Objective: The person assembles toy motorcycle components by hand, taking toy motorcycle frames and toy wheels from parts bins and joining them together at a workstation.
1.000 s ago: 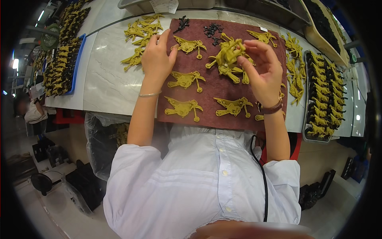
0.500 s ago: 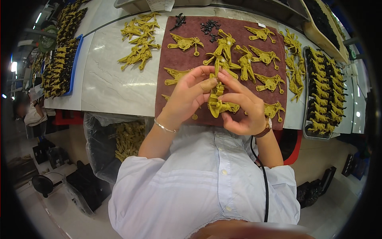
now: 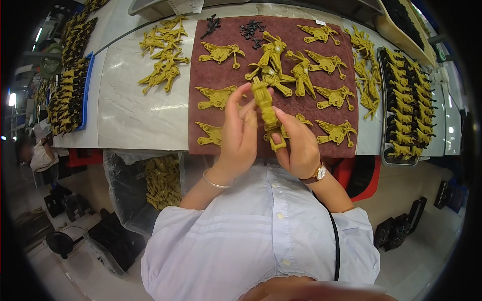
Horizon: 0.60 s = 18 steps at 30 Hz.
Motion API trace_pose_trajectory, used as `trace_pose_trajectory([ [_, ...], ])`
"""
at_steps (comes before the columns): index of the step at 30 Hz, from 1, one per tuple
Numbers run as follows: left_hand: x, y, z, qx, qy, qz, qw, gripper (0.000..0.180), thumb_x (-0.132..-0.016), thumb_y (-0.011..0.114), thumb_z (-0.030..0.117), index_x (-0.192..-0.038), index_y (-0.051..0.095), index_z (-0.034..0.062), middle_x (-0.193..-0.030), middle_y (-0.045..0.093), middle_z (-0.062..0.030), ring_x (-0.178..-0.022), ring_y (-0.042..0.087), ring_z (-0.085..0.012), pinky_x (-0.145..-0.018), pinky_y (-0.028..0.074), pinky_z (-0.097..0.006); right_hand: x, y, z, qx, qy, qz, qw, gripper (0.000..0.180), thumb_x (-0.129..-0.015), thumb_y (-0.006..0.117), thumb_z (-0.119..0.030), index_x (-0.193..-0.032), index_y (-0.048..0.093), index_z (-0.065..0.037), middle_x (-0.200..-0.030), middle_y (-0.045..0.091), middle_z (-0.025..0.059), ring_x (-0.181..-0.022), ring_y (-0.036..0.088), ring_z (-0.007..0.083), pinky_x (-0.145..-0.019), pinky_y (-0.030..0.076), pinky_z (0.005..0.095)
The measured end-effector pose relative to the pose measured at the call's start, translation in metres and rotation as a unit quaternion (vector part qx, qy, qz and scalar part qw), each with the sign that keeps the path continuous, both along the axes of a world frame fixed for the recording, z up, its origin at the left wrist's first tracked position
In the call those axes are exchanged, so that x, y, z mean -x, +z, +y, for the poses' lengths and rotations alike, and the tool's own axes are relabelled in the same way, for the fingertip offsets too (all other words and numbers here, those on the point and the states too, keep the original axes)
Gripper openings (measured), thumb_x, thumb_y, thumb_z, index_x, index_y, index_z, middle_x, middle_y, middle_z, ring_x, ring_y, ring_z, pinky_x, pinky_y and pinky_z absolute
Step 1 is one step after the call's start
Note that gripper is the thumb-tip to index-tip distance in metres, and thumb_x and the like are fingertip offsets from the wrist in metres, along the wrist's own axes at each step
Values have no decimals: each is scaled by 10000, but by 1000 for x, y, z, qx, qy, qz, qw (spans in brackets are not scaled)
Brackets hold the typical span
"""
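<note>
An olive-yellow molded plastic part (image 3: 266,106), long and jointed, stands on end above the cloth. My right hand (image 3: 300,145) grips its lower portion between thumb and fingers. My left hand (image 3: 237,138) is open and cupped along the part's left side, with its fingertips close to the upper end; whether they touch it is hard to tell. Beneath is a maroon cloth (image 3: 198,75). Similar yellow parts, such as the winged one (image 3: 335,97) on the right and another (image 3: 221,52) at the upper left, lie on it. Small black pieces (image 3: 252,30) sit along its far edge.
Loose yellow parts (image 3: 165,55) are heaped left of the cloth, more (image 3: 367,75) to its right. A tray (image 3: 409,105) of yellow-and-black assemblies stands far right; a blue tray (image 3: 89,95) is far left. Below the table edge hangs a plastic-lined bin (image 3: 128,188) holding yellow parts.
The yellow part has turned upright in my hands. My left hand has loosened from its pinch, fingers now straighter, while my right has shifted slightly left.
</note>
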<state>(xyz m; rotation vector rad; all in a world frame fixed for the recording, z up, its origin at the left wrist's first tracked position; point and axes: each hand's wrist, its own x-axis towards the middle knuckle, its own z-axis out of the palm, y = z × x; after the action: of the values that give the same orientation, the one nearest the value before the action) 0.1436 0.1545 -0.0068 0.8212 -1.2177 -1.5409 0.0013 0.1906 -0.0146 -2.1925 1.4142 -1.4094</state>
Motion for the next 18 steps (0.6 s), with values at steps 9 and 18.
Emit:
trace_pose_trajectory([
  [9, -9, 24, 0, -98, -57, 44, 993, 531, -1002, 327, 278, -1399, 304, -74, -1335, 467, -266, -1157, 555, -256, -984, 444, -360, 5, -1, 4, 67, 52, 83, 993, 436, -753, 623, -18, -1179, 591, 65, -1138, 603, 249, -928, 643, 331, -762, 539, 372],
  [18, -13, 3, 6, -9, -30, -29, 999, 453, -1044, 263, 265, -1331, 410, -53, -1145, 605, -190, -1015, 631, -263, -869, 505, -362, 11, 5, 21, -22, -24, -9, 999, 366, -789, 637, 24, -1147, 591, 87, -1121, 628, 250, -855, 678, 319, -734, 553, 359],
])
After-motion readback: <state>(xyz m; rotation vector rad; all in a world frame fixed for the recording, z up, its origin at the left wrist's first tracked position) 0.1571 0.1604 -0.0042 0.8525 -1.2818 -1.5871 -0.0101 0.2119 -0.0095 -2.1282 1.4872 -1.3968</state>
